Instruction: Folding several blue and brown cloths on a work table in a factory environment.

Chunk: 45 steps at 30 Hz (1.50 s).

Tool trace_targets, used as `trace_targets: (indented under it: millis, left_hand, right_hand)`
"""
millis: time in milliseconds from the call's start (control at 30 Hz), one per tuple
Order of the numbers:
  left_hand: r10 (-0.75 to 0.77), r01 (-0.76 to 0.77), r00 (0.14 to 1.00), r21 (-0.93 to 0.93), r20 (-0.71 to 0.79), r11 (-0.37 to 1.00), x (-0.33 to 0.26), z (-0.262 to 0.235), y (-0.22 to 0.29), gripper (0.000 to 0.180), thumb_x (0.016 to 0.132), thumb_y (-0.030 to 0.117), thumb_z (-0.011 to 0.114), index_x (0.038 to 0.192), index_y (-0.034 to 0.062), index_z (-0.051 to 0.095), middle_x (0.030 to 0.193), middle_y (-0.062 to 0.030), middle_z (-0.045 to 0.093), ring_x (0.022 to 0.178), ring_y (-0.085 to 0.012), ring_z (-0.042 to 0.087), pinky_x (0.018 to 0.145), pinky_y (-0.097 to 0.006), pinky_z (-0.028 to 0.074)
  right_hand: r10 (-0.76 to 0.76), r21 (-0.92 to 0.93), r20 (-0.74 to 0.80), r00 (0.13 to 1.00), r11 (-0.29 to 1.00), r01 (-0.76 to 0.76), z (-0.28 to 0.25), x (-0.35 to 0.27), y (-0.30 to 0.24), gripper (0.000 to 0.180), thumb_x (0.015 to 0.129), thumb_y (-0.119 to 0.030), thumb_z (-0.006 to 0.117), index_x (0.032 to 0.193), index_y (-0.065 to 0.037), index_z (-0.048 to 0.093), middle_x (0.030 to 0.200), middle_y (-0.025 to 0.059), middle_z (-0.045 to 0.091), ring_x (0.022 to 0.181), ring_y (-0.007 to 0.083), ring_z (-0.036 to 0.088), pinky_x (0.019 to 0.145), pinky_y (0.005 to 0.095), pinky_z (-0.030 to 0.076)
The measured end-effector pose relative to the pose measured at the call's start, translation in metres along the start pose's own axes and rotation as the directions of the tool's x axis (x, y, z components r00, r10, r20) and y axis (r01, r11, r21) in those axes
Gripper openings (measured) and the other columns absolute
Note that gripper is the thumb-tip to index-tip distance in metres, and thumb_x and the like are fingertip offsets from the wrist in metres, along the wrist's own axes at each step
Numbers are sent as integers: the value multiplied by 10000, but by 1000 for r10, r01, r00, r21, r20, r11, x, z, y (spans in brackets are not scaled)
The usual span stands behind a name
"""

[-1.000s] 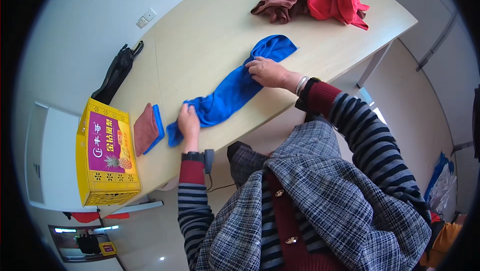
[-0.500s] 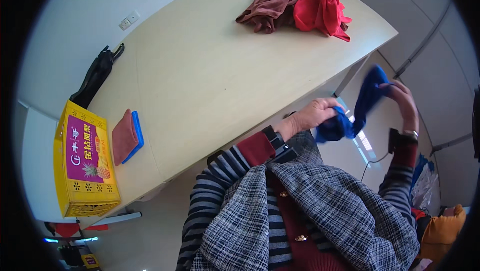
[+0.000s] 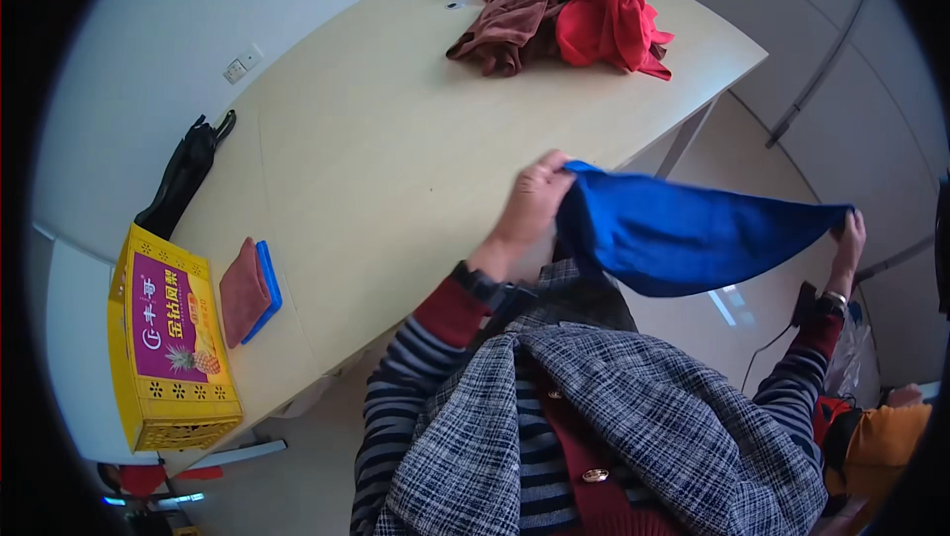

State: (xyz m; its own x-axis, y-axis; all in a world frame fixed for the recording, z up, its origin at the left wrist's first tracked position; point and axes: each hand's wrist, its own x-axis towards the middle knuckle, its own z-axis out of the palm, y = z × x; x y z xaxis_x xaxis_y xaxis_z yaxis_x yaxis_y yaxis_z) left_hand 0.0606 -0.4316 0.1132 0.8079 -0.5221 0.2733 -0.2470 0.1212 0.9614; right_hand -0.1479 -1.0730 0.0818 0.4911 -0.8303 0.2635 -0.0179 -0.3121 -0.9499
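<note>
left hand (image 3: pixel 531 201) pinching blue cloth (image 3: pixel 683 234) corner beside the table (image 3: pixel 396 160) | right hand (image 3: pixel 848 239) gripping far end | risk: sagging middle slips if either pinch loosens

Two hands (image 3: pixel 529 204) (image 3: pixel 849 236), one blue cloth (image 3: pixel 683 234), two heaped garments (image 3: pixel 569 11), two folded cloths (image 3: pixel 249 291), one yellow box (image 3: pixel 168 338).
</note>
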Motion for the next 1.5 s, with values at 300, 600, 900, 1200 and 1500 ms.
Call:
trace_targets:
  millis: [300, 600, 900, 1200, 1500]
  left_hand:
    - [179, -196, 800, 33, -573, 980, -127, -119, 129, 181, 1004, 98, 581, 1163, 42, 647, 980, 30, 615, 871, -51, 543, 790, -208, 423]
    - [207, -213, 564, 101, -799, 972, -228, -238, 182, 206, 1030, 180, 578, 1173, 43, 634, 1061, -57, 677, 988, -139, 641, 881, -280, 527]
    - [-101, -19, 381, -117, -919, 993, -252, -358, 114, 321, 991, 213, 645, 1228, -1, 611, 1170, -124, 665, 1086, -201, 631, 964, -318, 510]
    - [26, 285, 118, 59, -993, 957, -263, -432, 51, 345, 957, 196, 652, 1173, -72, 641, 1146, -146, 665, 1085, -204, 593, 971, -319, 449]
    - [176, 283, 432, 318, -885, 905, -173, -304, 97, 242, 964, 215, 661, 804, 48, 588, 716, 56, 497, 659, -48, 430, 588, -255, 376]
  right_hand:
    - [-304, 194, 271, 913, 947, 258, 146, -23, -163, 353, 990, -377, 647, 1174, -79, 687, 811, -31, 580, 720, 69, 505, 686, 236, 409]
    - [-391, 338, 561, 730, 913, 229, 340, -76, -242, 371, 977, -391, 659, 1188, -86, 673, 925, -35, 612, 853, 66, 544, 792, 244, 450]
    - [-199, 266, 920, 338, 950, -166, 538, -93, -214, 235, 1003, -319, 609, 1117, -117, 649, 925, -53, 655, 757, 74, 622, 705, 241, 515]
    - [-97, 156, 947, 305, 972, -173, 623, -192, -221, 149, 991, -250, 607, 1026, -121, 674, 792, -65, 636, 658, 55, 598, 594, 210, 479]
    - [-187, 224, 973, 134, 903, -366, 558, -316, -286, 136, 963, -235, 664, 992, -102, 674, 774, -48, 619, 638, 62, 575, 597, 219, 484]
